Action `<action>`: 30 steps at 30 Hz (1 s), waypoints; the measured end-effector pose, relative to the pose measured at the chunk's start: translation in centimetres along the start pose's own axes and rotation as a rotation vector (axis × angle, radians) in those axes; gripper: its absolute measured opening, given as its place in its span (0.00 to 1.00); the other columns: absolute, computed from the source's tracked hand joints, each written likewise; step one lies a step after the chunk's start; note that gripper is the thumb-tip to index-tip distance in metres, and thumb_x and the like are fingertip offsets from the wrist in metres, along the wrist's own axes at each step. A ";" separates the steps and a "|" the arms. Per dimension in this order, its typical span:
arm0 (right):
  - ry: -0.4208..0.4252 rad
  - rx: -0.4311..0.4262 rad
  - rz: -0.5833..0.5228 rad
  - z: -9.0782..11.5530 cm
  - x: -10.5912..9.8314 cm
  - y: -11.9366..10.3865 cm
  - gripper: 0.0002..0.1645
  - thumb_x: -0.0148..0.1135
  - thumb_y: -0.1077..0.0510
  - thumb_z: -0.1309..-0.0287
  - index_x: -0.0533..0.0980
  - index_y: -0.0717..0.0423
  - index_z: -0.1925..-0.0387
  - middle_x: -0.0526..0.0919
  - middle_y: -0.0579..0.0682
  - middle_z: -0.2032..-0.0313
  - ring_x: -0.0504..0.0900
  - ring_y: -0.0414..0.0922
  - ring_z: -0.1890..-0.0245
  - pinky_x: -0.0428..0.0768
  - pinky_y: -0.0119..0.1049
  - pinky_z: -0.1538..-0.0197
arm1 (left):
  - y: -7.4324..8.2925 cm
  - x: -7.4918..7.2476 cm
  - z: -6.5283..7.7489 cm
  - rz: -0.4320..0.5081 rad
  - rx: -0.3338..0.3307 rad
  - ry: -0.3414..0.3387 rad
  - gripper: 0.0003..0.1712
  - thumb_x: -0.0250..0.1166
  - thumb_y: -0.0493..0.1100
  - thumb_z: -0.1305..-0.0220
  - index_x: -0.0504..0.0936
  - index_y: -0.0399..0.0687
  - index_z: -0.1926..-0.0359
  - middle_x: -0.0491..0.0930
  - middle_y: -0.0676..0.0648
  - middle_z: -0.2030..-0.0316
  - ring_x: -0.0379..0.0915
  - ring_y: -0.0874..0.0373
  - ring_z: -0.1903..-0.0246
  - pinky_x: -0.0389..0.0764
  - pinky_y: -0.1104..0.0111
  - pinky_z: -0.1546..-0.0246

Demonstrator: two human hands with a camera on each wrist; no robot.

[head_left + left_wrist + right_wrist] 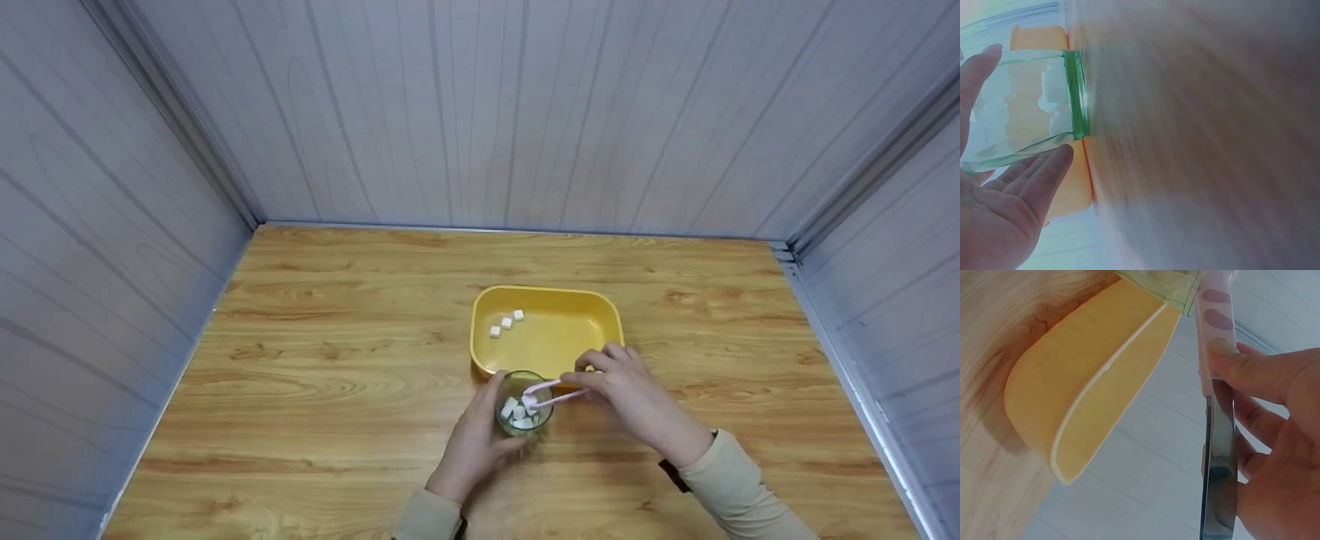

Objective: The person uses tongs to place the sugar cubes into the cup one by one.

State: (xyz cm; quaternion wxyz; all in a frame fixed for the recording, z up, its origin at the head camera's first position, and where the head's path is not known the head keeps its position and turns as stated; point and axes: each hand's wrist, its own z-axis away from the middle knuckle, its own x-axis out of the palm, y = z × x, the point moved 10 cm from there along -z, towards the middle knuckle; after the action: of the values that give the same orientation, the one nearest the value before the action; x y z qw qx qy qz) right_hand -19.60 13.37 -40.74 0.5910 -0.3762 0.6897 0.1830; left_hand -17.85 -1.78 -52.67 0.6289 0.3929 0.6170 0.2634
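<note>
I see left hand [471, 448] gripping glass tumbler [1076, 107], right hand [626, 386] pinching pink-tipped tongs [1221, 422], white cube [529, 402] between tips at tumbler's mouth.

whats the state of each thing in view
Drinking glass, upright, several white cubes inside
Yellow tub, upright, uncovered
Three white cubes, lying in the tub
Pink tongs, tips in the glass at a white cube
Left grip, holding the glass
Right grip, holding the tongs
</note>
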 end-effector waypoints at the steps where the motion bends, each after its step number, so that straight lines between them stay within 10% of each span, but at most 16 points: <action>1: 0.000 -0.004 -0.002 0.0 0.0 0.0 0.22 0.74 0.62 0.54 0.84 0.42 0.55 0.77 0.41 0.59 0.66 0.42 0.63 0.66 0.39 0.61 | 0.0 0.0 0.0 0.000 -0.003 -0.002 0.58 0.78 0.43 0.55 0.53 0.48 0.28 0.63 0.42 0.35 0.61 0.48 0.37 0.65 0.54 0.38; 30: -0.044 0.009 0.009 0.4 0.0 0.3 0.35 0.73 0.64 0.53 0.76 0.46 0.41 0.74 0.49 0.50 0.69 0.50 0.47 0.67 0.53 0.45 | -0.1 0.1 0.0 -0.012 -0.018 -0.012 0.59 0.78 0.44 0.56 0.53 0.47 0.27 0.63 0.43 0.34 0.61 0.49 0.37 0.64 0.55 0.37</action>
State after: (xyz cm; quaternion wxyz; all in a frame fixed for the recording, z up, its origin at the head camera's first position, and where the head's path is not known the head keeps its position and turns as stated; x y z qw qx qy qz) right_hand -19.54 13.86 -40.94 0.6070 -0.3661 0.6791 0.1907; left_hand -17.90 -1.80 -52.82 0.6376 0.3851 0.6131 0.2631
